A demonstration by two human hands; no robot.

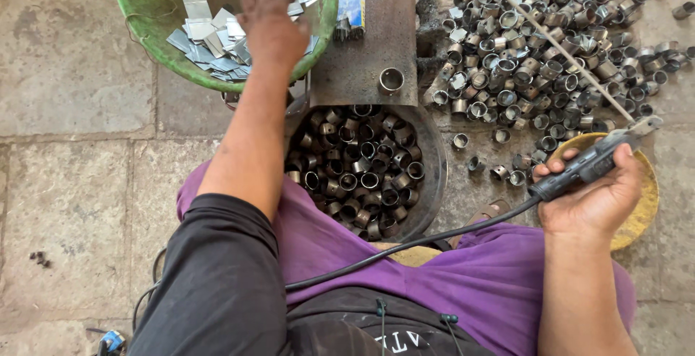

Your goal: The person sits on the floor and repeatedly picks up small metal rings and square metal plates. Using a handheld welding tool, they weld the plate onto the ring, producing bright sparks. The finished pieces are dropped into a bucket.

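My left hand [271,30] reaches into a green bowl [145,8] holding several flat grey metal strips [206,41]; its fingers rest among the strips and their grip is hidden. My right hand [597,197] is closed around the black handle of a welding electrode holder [590,164], whose thin rod [557,44] slants up over a heap of metal rings. A black cable [405,244] runs from the holder across my purple lap. One metal ring [392,79] stands on a rusty metal plate [362,59] in front of me.
A dark round pan [433,182] full of short metal rings sits between my knees. A large heap of similar rings [550,44] covers the stone floor at the right. A yellow dish [644,204] lies under my right hand.
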